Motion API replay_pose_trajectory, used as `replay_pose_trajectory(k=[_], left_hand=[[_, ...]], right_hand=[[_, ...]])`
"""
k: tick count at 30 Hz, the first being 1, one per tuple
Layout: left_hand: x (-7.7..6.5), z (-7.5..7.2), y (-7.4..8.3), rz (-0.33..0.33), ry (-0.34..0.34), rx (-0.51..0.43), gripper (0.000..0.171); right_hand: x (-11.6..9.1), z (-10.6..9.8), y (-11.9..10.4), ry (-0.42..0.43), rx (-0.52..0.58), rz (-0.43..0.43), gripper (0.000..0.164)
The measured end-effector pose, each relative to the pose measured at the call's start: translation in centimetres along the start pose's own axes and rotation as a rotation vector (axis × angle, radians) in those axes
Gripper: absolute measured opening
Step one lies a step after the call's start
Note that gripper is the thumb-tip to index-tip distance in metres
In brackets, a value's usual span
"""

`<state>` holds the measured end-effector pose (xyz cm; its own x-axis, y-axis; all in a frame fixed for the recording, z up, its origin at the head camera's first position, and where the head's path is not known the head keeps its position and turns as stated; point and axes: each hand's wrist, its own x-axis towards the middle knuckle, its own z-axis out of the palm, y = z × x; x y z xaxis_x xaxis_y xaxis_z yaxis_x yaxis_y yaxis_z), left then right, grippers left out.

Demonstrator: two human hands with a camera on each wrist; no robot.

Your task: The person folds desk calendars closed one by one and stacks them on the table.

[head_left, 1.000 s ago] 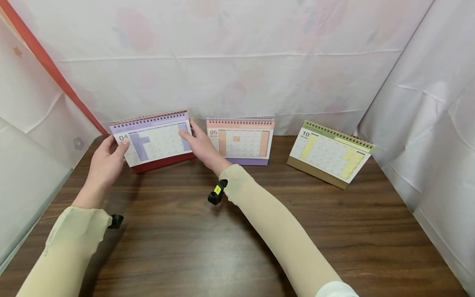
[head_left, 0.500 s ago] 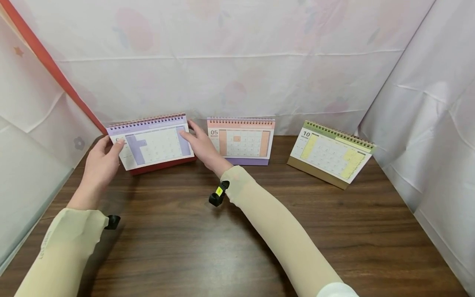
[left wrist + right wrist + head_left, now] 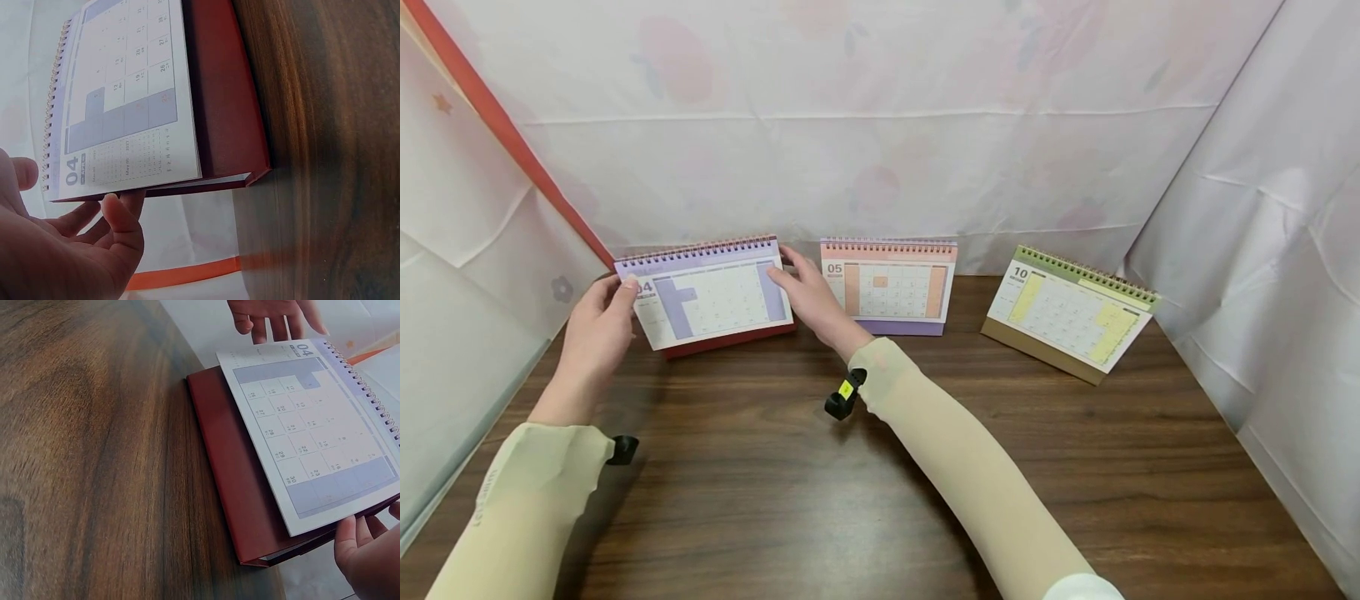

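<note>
At the left of the table in the head view stands a desk calendar (image 3: 718,296) with a purple April page, spiral binding and dark red base (image 3: 228,469). My left hand (image 3: 597,325) is at its left side, fingers loosely spread along the edge; in the left wrist view the thumb (image 3: 25,173) is off the page. My right hand (image 3: 812,300) holds the opposite side, thumb on the front of the page and fingers partly hidden behind. In the right wrist view, fingertips (image 3: 345,540) rest against that edge.
Beside the right hand stands an orange May calendar (image 3: 891,287) with a purple base. Farther right, a green October calendar (image 3: 1067,308) on a tan base is turned at an angle. White patterned cloth (image 3: 880,125) rises behind the wooden table (image 3: 760,483).
The purple calendar's top has sunk lower and slightly left, and it tilts less. My left hand has shifted left, its thumb sliding off the page so the 04 shows. My right hand barely moved.
</note>
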<state>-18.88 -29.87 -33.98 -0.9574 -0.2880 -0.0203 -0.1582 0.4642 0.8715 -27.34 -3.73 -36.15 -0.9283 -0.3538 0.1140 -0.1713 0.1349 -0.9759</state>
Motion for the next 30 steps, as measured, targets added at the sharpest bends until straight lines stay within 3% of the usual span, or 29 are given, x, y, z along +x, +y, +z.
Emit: replay_pose_trajectory(k=[15, 23, 30], left_hand=[[-0.18, -0.36, -0.18, 0.006, 0.024, 0.013, 0.079], [-0.05, -0.68, -0.10, 0.014, 0.075, 0.030, 0.079], [0.05, -0.90, 0.04, 0.007, 0.058, -0.006, 0.080]], right_hand=[[-0.16, 0.04, -0.11, 0.002, -0.027, -0.013, 0.057], [-0.14, 0.07, -0.36, 0.011, 0.009, 0.015, 0.055], [-0.01, 0.05, -0.65, 0.007, 0.037, 0.022, 0.054]])
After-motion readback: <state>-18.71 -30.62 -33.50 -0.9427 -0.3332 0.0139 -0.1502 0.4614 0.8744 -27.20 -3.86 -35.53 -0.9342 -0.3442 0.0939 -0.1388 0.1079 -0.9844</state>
